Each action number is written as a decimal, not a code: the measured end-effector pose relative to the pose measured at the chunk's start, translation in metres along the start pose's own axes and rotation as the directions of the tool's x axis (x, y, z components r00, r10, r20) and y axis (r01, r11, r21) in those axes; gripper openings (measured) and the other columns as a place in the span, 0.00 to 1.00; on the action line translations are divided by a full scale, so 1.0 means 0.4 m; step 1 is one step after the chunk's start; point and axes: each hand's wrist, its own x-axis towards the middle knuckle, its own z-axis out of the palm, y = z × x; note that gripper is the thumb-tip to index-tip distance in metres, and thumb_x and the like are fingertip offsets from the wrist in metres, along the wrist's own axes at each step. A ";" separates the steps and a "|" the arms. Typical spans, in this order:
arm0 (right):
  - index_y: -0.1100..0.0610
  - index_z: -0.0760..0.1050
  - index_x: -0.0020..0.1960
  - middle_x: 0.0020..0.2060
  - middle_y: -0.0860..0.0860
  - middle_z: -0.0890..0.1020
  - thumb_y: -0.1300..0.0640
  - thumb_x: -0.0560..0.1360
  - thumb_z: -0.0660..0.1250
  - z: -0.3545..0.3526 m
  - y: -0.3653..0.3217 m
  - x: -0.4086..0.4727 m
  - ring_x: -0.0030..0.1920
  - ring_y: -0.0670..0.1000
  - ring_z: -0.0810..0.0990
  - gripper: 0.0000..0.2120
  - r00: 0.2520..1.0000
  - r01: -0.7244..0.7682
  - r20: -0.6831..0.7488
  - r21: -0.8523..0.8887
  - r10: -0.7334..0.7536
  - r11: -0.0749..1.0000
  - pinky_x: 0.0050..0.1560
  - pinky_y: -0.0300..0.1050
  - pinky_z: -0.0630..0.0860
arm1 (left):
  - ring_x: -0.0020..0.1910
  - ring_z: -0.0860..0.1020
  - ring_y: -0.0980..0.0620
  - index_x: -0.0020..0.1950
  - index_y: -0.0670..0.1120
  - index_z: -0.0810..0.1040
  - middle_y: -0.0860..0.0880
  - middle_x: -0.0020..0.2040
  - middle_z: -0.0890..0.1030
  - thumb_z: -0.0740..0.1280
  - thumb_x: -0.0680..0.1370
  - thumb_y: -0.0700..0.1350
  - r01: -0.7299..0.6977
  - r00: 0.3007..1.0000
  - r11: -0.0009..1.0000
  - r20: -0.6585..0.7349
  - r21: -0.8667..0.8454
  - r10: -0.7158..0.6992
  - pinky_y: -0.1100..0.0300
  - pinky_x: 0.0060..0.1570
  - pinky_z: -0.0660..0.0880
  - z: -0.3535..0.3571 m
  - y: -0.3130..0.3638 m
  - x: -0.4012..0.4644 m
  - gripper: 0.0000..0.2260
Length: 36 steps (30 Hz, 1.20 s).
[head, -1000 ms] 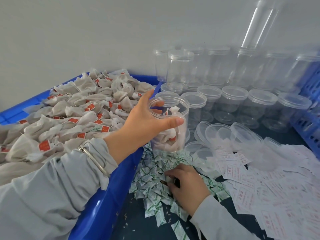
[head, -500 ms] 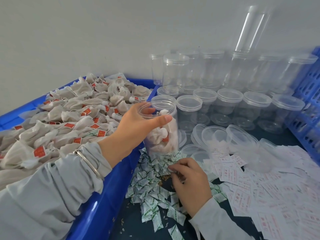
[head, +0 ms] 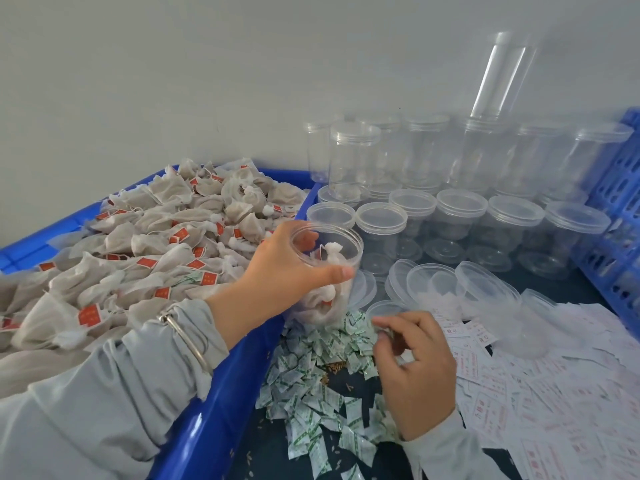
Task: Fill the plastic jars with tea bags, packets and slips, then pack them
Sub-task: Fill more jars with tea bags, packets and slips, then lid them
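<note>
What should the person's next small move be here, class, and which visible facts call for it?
Probably lift the right hand to the jar and drop a packet in. The left hand grips the open jar, already holding tea bags, just above the green-and-white packets; the right hand's fingers are curled over that pile, though whether they already pinch a packet cannot be told.

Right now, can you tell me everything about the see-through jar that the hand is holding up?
The clear round plastic jar has no lid, and its wide mouth is open and tilted a little toward the camera. Inside are several whitish tea bags, filling the lower part. The left hand grips it around the side, thumb in front, fingers behind. It is held beside the blue plastic bin, above the green-and-white packets, and I cannot tell if its base touches them.
</note>
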 end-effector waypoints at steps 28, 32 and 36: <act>0.53 0.80 0.48 0.41 0.42 0.77 0.72 0.71 0.67 -0.123 -0.012 0.160 0.44 0.41 0.75 0.15 0.999 0.015 0.040 -0.121 -0.010 0.993 0.46 0.24 0.69 | 0.57 0.72 0.73 0.57 0.66 0.66 0.68 0.54 0.75 0.73 0.49 0.70 -0.138 0.973 0.980 0.205 0.140 0.108 0.68 0.58 0.69 0.000 -0.005 -0.012 0.39; 0.53 0.81 0.44 0.39 0.39 0.78 0.69 0.73 0.68 -0.189 0.082 0.140 0.40 0.39 0.77 0.12 0.972 -0.183 0.109 -0.222 0.211 0.958 0.41 0.20 0.68 | 0.56 0.72 0.73 0.57 0.65 0.67 0.67 0.55 0.76 0.74 0.49 0.70 -0.129 0.974 0.984 0.202 0.125 0.102 0.70 0.56 0.68 -0.002 -0.006 -0.012 0.39; 0.54 0.83 0.47 0.42 0.45 0.82 0.64 0.73 0.68 -0.206 0.160 0.100 0.40 0.36 0.74 0.08 0.823 -0.316 0.318 -0.433 0.471 0.844 0.38 0.20 0.66 | 0.58 0.74 0.68 0.60 0.62 0.69 0.64 0.56 0.77 0.74 0.49 0.68 -0.120 0.977 0.985 0.189 0.120 0.096 0.62 0.62 0.70 0.001 -0.006 -0.008 0.41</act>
